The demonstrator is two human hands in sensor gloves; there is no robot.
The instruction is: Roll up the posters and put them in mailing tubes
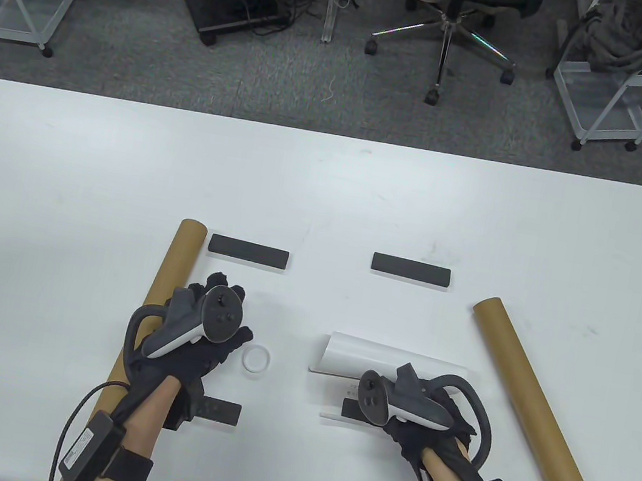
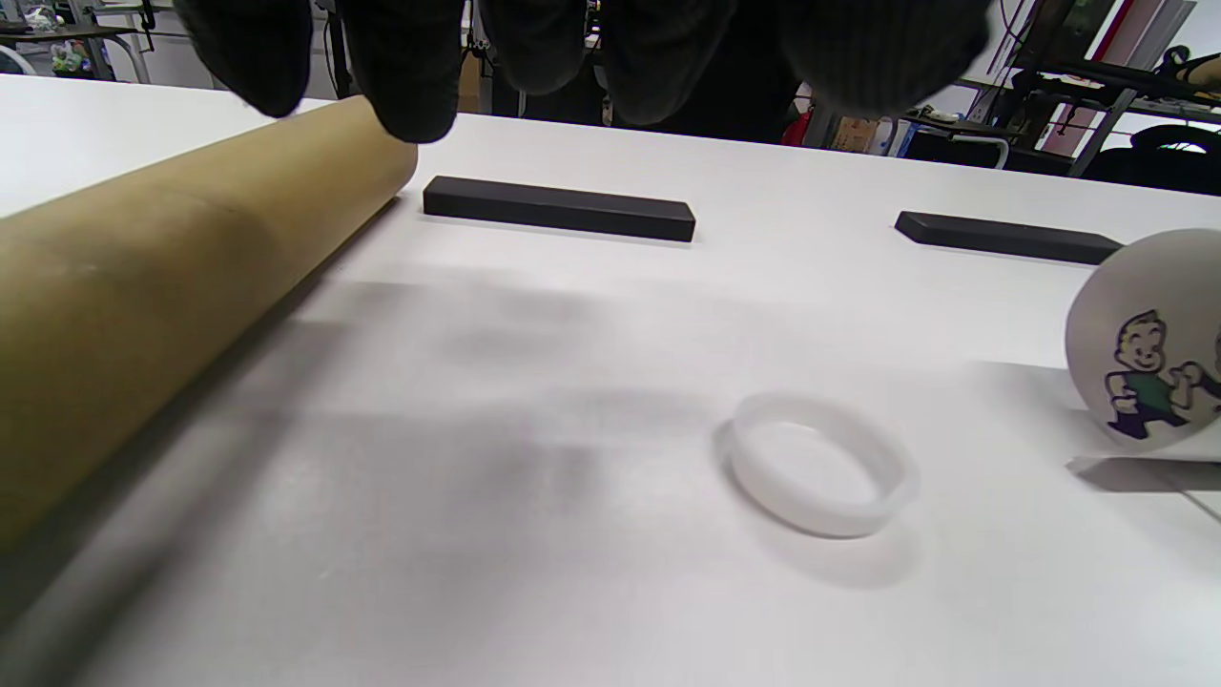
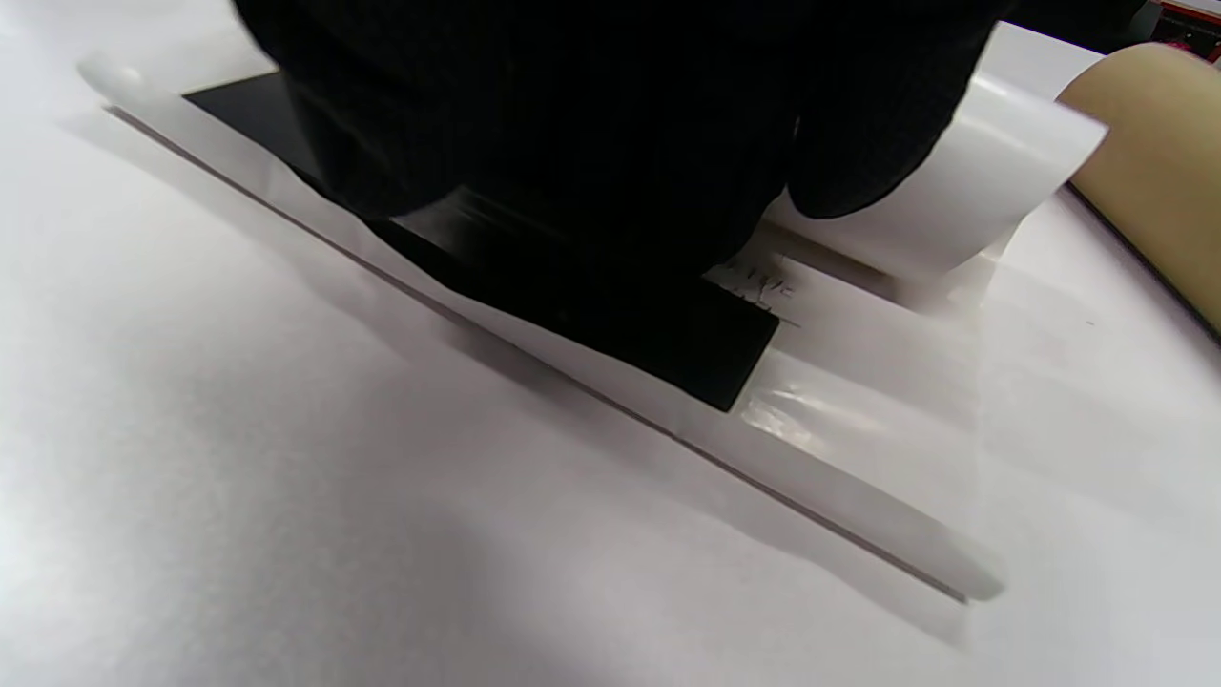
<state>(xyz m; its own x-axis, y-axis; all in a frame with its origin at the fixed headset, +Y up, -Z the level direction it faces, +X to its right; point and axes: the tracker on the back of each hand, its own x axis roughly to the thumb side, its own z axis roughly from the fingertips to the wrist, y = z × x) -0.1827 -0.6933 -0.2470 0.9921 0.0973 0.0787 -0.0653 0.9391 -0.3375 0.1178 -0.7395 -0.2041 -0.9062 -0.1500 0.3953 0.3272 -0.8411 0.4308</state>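
A half-rolled white poster [image 1: 393, 360] lies on the white table [image 1: 61, 178] under the right hand [image 1: 418, 413], whose gloved fingers curl over the roll and press on a black bar weight [image 3: 610, 315] pinning the sheet's near edge. The left hand [image 1: 202, 325] hovers with relaxed fingers, holding nothing, above the left cardboard mailing tube [image 1: 166, 282]; a white plastic end cap [image 1: 255, 359] sits just beside it. A second mailing tube [image 1: 548, 426] lies to the right of the poster, and two more black bars [image 1: 248, 251] rest further back. Judging by the curl, the rolling is midway: to finish it well, the weight likely has to come off first, then both hands should tighten the roll evenly so it stays narrower than the tube's mouth and its ends stay flush.
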